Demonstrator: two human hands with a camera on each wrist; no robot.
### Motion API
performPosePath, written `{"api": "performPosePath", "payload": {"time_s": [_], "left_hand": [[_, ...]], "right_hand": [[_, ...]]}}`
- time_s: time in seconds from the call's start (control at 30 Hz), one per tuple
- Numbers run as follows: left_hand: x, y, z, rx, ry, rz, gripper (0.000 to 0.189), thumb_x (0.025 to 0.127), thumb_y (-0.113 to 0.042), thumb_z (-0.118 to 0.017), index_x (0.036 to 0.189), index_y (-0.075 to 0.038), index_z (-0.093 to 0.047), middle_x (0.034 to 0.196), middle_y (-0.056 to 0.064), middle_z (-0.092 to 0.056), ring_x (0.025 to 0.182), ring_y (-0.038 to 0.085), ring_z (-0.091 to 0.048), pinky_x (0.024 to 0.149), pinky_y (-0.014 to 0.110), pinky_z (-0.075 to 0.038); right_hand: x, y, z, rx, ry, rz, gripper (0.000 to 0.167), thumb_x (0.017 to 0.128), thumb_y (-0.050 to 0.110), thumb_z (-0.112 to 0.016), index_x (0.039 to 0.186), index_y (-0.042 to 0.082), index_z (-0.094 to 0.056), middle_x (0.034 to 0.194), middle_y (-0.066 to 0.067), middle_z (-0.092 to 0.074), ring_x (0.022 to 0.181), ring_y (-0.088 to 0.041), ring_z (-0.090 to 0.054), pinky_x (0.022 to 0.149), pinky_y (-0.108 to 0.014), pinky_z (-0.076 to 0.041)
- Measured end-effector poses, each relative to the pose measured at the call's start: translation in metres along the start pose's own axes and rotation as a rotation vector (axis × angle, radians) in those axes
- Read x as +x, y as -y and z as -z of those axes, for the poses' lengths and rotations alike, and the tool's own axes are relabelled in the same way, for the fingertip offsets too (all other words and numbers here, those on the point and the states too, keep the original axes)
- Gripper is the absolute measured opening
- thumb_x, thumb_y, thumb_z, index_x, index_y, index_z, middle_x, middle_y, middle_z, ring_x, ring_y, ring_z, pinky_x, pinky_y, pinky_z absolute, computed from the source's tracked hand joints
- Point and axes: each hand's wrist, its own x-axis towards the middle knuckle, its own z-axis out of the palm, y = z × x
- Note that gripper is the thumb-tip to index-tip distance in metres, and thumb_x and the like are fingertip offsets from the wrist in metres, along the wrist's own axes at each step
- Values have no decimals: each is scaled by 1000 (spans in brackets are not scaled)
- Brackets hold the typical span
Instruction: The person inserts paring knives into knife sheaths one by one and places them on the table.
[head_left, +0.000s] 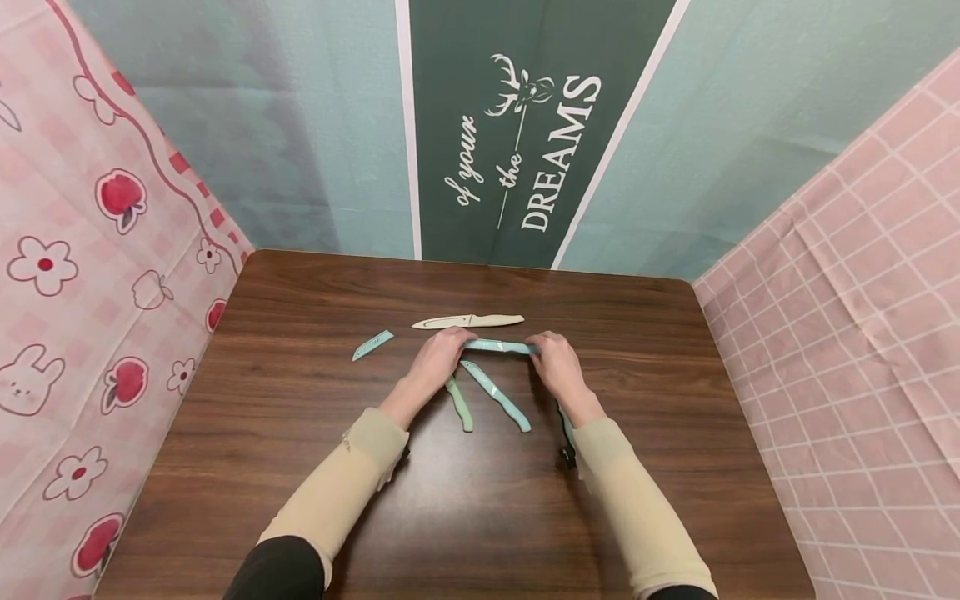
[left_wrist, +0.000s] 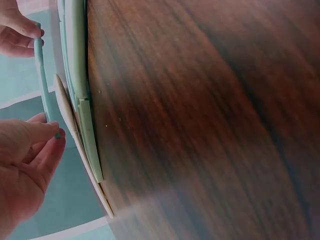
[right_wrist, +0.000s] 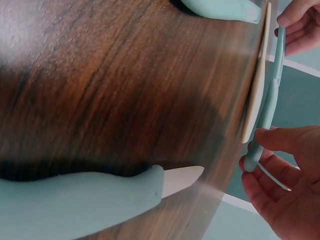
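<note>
Between my two hands a light blue knife (head_left: 498, 346) is held level, its blade end covered by a blue sheath. My left hand (head_left: 438, 360) pinches the sheath's tip between thumb and fingers. The handle end (right_wrist: 255, 152) is gripped by thumb and fingers of my right hand (head_left: 558, 367). Just behind lies a cream knife (head_left: 495, 320) with its blade in a cover. Nearer to me are a second blue knife (head_left: 513, 412) in its sheath and a green sheathed knife (head_left: 462, 408), partly hidden by my left hand.
A loose blue sheath (head_left: 372, 345) lies left of my left hand. Below my right wrist is a blue knife (right_wrist: 75, 205) with a short bare blade (right_wrist: 182, 180). The brown wooden table (head_left: 465, 517) ends at fabric walls behind and at both sides.
</note>
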Motion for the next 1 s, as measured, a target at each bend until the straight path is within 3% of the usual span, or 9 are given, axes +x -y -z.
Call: {"api": "performPosePath", "payload": {"time_s": [0.2,0.57,0.83,1.0], "left_hand": [[2,-1,-2,14,36,34,30,99,1,-50,119,-8,-71,123,10,-70,117,27,-66,99,39,-54],[5,0,-7,93,101,17,38,84,13,-58,113,-8,-73,114,10,-72,108,27,-69,89,39,-57],[8,-1,-6,118,91,-3,26,91,4,-57,108,-4,-75,104,12,-73,99,28,-70,85,39,-58],[10,-1,-5,127,103,18,25,92,0,-57,107,-5,-76,104,11,-73,100,28,-70,86,38,-58]], "right_hand": [[1,0,-4,-10,15,-12,19,91,0,-68,108,4,-75,109,-16,-72,105,-35,-66,87,-47,-56],[2,-3,-11,-17,47,-36,19,92,-1,-67,105,7,-77,110,-13,-73,105,-32,-70,84,-47,-58],[2,-6,-18,-48,33,-31,18,91,1,-69,103,8,-79,110,-13,-73,105,-33,-69,85,-47,-58],[4,-7,-21,-74,8,2,18,89,-1,-70,101,8,-80,107,-12,-73,100,-32,-70,82,-47,-58]]}}
